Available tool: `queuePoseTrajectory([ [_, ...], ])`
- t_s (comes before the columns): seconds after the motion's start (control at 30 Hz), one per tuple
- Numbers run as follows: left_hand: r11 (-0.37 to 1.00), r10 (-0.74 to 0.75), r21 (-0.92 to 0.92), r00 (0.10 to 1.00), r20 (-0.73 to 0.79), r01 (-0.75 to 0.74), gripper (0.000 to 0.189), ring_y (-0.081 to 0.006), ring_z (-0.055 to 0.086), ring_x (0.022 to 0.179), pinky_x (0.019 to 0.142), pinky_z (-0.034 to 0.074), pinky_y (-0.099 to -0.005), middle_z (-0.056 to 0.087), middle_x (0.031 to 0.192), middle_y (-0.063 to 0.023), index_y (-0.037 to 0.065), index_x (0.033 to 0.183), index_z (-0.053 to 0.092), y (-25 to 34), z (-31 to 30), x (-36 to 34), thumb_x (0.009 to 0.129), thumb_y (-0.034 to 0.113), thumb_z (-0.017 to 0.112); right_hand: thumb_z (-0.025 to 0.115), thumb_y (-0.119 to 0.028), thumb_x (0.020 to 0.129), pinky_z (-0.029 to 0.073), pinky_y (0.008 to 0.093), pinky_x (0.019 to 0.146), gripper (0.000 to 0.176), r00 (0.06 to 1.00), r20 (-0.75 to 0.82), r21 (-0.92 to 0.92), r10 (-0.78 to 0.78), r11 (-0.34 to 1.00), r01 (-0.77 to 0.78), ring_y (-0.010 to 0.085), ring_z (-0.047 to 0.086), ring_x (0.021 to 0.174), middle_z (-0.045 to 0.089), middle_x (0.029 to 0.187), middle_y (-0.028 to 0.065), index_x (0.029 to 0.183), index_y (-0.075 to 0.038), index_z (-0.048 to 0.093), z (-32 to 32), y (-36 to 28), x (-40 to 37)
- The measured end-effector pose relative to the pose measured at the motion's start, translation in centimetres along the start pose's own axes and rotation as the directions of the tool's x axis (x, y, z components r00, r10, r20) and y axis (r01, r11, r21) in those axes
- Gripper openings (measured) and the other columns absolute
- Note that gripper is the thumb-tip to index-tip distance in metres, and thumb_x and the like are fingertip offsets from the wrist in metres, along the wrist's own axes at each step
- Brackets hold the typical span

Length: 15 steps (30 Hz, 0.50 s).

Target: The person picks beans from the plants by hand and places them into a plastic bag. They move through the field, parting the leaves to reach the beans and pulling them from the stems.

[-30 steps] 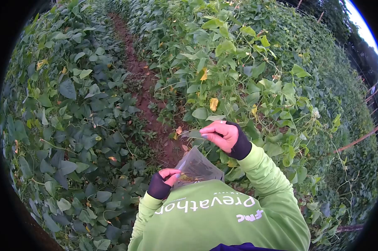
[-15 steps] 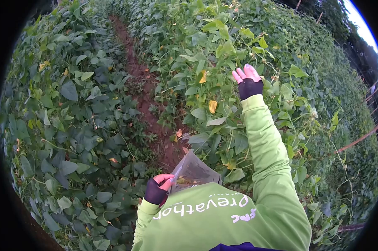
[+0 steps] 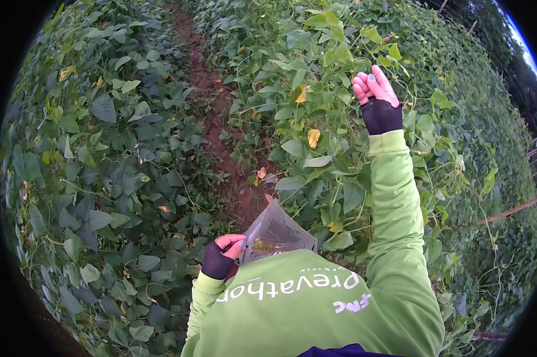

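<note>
My left hand, in a dark fingerless glove, is closed on the rim of a greyish see-through plastic bag. The bag's mouth gapes in front of my green shirt, and some yellowish-brown bits show inside. My right hand, gloved the same way, is raised in front of the climbing bean-like vines. Its fingers are curled in with the thumb close to them; whatever they may hold is too small to make out. Around that hand are green leaves and thin stems.
A narrow reddish dirt path runs between two dense leafy rows. The left row comes close to my left arm. A few yellow leaves hang in the right row. Wooden poles lean at the far right.
My right hand has shifted right and slightly up in view, and its spread fingers have curled in. My left hand keeps hold of the bag, whose mouth looks a little wider. The view has shifted slightly.
</note>
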<state>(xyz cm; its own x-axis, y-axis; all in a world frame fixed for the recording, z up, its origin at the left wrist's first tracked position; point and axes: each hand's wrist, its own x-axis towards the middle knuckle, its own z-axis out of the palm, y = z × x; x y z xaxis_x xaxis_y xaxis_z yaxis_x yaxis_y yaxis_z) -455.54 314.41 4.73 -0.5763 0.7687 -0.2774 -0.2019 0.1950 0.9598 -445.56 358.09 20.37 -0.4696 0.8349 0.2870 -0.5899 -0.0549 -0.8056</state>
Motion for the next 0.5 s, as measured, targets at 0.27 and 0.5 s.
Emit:
queuePoseTrajectory([
  [0.27,1.0,0.021,0.002,0.999,0.041,-0.021,0.019,-0.0103,0.061,0.083,0.076,0.049,-0.0256,0.067,0.092,-0.0044,-0.001,0.106,0.067,1.4,1.0,1.9,0.089,0.005,0.061,0.062,-0.014,0.093,0.057,0.0299,0.074,0.027,0.992,-0.074,-0.095,0.099,0.99,-0.105,0.0194,0.067,0.084,0.066,0.101,0.0152,0.112,0.002,0.051,0.0,0.2,-6.1],
  [0.5,0.87,0.369,0.191,0.857,0.36,-0.454,0.02,-0.013,0.062,0.095,0.086,0.047,-0.0265,0.067,0.101,-0.0074,0.001,0.108,0.067,8.3,7.4,9.2,0.091,0.009,0.061,0.063,-0.018,0.094,0.058,0.0314,0.069,0.024,0.984,-0.123,-0.307,0.132,0.938,-0.164,0.0203,0.068,0.078,0.068,0.096,0.0157,0.105,0.002,0.055,-1.3,1.6,-13.9],
])
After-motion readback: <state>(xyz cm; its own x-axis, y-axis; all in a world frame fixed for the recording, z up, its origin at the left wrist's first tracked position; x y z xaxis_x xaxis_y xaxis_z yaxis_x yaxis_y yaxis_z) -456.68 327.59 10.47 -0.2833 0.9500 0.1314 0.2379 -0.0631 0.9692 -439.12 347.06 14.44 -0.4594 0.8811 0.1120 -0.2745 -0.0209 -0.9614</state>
